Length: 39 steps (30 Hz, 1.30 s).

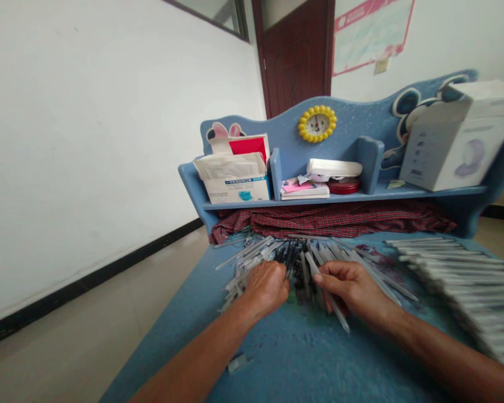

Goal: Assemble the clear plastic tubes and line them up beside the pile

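A loose heap of clear pen barrels (256,254) and dark refills (292,252) lies in the middle of a blue desk (277,358). My left hand (266,288) rests on the heap with its fingers curled closed around something hidden. My right hand (353,288) pinches a clear pen barrel (338,313) that points toward me. The two hands are close together, a few centimetres apart.
A neat row of pens (466,280) fills the desk's right side. A red plaid cloth (340,221) lies under the blue shelf, which bears a mask box (235,187), papers (304,190), a yellow clock (317,123) and a white carton (453,140). A small clear piece (237,364) lies near the desk's front.
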{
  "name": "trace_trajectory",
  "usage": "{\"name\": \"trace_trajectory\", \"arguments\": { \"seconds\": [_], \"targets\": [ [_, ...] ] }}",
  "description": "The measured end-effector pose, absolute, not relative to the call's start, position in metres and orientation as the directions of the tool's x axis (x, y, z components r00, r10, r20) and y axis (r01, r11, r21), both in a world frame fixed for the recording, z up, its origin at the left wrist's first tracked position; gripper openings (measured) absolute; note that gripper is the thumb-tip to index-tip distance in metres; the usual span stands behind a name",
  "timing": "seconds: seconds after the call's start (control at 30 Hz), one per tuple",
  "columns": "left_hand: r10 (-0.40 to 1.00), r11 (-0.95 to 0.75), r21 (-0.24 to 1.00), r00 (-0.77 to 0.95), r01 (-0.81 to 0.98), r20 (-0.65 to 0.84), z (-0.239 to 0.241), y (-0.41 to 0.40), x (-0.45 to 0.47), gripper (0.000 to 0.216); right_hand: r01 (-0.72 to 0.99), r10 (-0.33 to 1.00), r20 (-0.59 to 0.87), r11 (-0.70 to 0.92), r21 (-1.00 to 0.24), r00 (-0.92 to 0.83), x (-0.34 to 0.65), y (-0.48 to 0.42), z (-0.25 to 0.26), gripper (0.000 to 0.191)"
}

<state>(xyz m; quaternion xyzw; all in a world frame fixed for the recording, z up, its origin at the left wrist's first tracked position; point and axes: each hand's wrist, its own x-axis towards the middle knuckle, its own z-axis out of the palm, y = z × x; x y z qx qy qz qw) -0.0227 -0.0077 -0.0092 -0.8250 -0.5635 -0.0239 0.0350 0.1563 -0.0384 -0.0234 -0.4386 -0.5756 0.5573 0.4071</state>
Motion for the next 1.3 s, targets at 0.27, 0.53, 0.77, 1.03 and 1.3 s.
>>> {"name": "trace_trajectory", "arguments": {
  "seconds": [0.27, 0.53, 0.77, 1.03, 1.3],
  "targets": [
    [0.952, -0.306, 0.224, 0.295, 0.925, 0.084, -0.002, 0.005, -0.036, 0.016, 0.117, 0.958, 0.017, 0.052, -0.992, -0.288, 0.159, -0.035, -0.022, 0.033],
    [0.97, -0.217, 0.747, 0.222, 0.628, 0.096, 0.018, 0.019, -0.059, 0.011, 0.813, 0.854, 0.475, 0.424, -0.399, -0.212, 0.19, -0.017, -0.029, 0.025],
    [0.979, -0.152, 0.859, 0.191, 0.488, 0.065, 0.034, 0.014, -0.068, 0.014, 0.912, 0.669, 0.654, 0.402, 0.083, -0.354, 0.202, -0.013, -0.026, 0.024],
    [0.964, -0.192, 0.855, 0.254, 0.482, 0.074, 0.035, 0.016, -0.072, 0.018, 0.916, 0.604, 0.703, 0.355, 0.186, -0.376, 0.206, -0.011, -0.03, 0.016],
    [0.962, -0.207, 0.835, 0.261, 0.51, 0.079, 0.036, 0.015, -0.072, 0.015, 0.911, 0.615, 0.68, 0.353, 0.216, -0.399, 0.206, -0.01, -0.03, 0.017]
  ]
}}
